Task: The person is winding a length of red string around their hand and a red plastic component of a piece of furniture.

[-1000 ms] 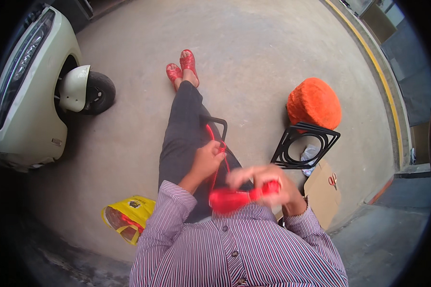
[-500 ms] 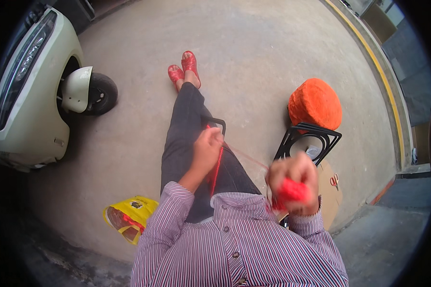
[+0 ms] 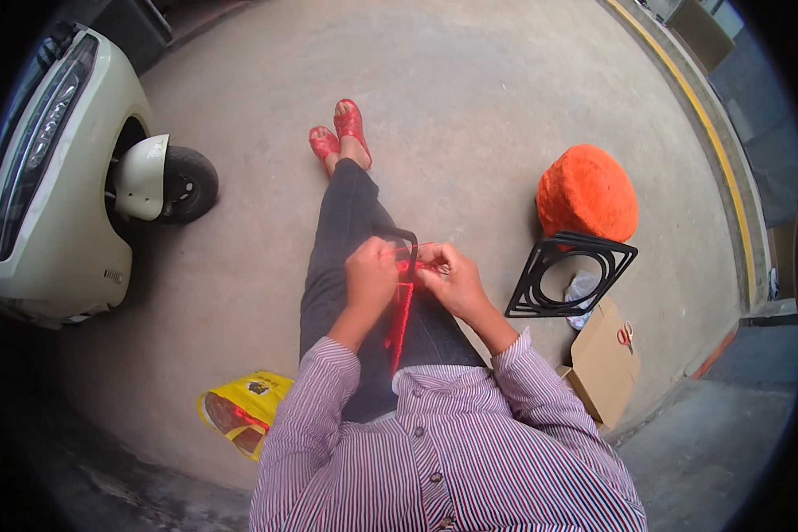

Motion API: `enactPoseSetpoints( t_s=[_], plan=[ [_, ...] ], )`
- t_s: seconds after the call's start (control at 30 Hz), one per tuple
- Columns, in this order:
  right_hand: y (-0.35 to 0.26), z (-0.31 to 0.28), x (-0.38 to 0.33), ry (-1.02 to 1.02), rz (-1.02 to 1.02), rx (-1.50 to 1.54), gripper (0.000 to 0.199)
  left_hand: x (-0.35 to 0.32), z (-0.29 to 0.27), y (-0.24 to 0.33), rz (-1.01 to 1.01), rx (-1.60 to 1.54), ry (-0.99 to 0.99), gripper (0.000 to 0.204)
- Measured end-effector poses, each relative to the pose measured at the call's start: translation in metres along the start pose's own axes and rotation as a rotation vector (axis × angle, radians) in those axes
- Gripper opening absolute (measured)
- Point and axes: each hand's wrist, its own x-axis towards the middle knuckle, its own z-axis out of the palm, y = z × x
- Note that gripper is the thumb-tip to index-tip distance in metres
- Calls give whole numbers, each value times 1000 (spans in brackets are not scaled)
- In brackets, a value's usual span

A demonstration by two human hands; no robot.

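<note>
Head view, looking straight down at someone sitting on bare concrete with legs stretched out. Both forearms come up from the striped shirt sleeves and meet over the lap. The left hand point(image 3: 370, 273) is curled shut around a thin red plastic cord point(image 3: 401, 310), and the right hand point(image 3: 450, 279) pinches the same cord with fingers closed, just beside a small black metal frame point(image 3: 406, 241) resting on the thighs. The cord runs down the lap toward the shirt in a narrow glowing strip. To the right sit a fuzzy orange round cushion point(image 3: 587, 191) and a black square wire frame with a ring inside point(image 3: 570, 274), both near but apart from the hands. Open floor ahead.
</note>
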Motion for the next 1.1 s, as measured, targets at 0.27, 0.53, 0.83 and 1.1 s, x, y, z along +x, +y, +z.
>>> enactPoseSetpoints(
  t_s=[0.27, 0.53, 0.83, 1.1],
  plan=[
    [-15, -45, -23, 17, -51, 170, 26, -9, -12, 39, -500, -811, -379, 19],
    [-52, -108, -93, -146, 280, 836, 47, -6, 1, 7, -645, -600, -433, 19],
    [-18, -93, -128, -203, 554, 589, 35, -9, 3, -15, -787, -901, -448, 5],
    [32, -78, -95, 183, 522, 937, 20, -49, 7, -5, -467, -586, -296, 19]
  ],
)
